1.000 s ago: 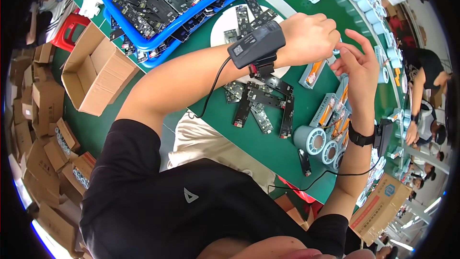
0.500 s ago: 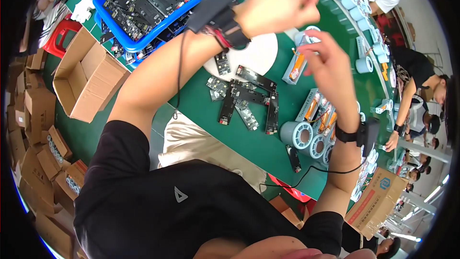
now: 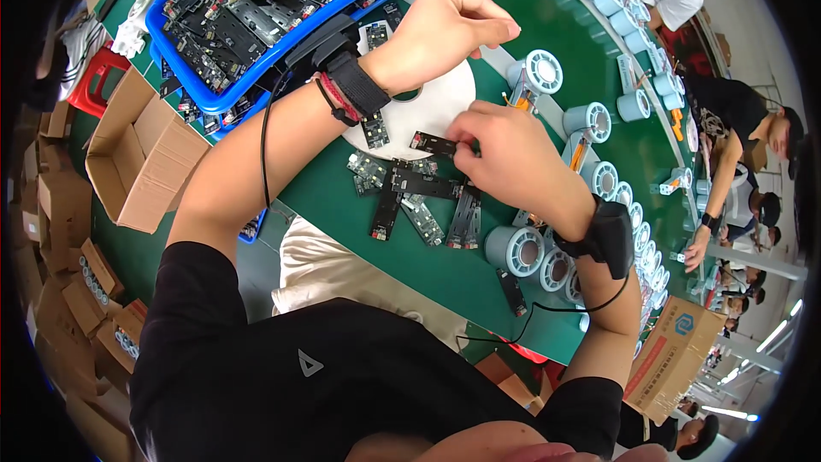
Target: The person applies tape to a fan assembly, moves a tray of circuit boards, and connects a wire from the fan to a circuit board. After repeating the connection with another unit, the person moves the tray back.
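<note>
My right hand [image 3: 517,154] has its thumb and fingers closed on the end of a narrow black circuit board [image 3: 433,144], at the edge of a round white disc [image 3: 449,94]. Above the far side of that disc is my left hand [image 3: 440,38], fingers bent together in a pinch; whatever may be between its fingertips cannot be made out. Another circuit board [image 3: 375,131] lies on the disc below my left wrist. Just nearer to me, several loose boards [image 3: 423,185] lie across one another on the green table. A light blue cylindrical housing [image 3: 540,74] stands to the right of my left hand.
A blue tray [image 3: 224,103] heaped with circuit boards stands at the far left. Rows of light blue housings [image 3: 604,180] line the right side, some with orange parts. An open cardboard box [image 3: 145,154] is left of the table [image 3: 342,197]. A co-worker's hand [image 3: 697,252] reaches in at right.
My right hand has moved left and down from the housings onto a black board. My left hand has shifted left and lower. Housings it partly hid now show.
</note>
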